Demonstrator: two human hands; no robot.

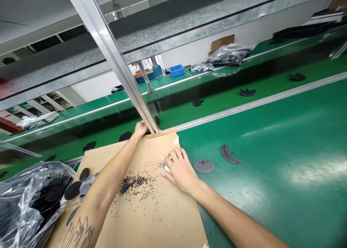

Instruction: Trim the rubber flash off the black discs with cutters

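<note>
A flat tan cardboard sheet (151,212) lies on the green conveyor belt (271,139), with a scatter of dark granules (132,185) on it. My left hand (140,129) is at the sheet's far edge, gripping it beside an aluminium upright (108,49). My right hand (180,168) presses on the sheet, with a small pale piece (168,168) partly under its fingers. A tiny metallic bit (162,165) lies just beyond the fingertips. To its right sit a dark round disc (204,166) and curved dark strips (230,154).
A clear plastic bag of black discs (35,201) sits at the lower left, with loose discs (81,185) beside it. Dark parts lie along a farther green belt (217,100). Beyond are a blue crate (176,70) and a bagged black load (229,55).
</note>
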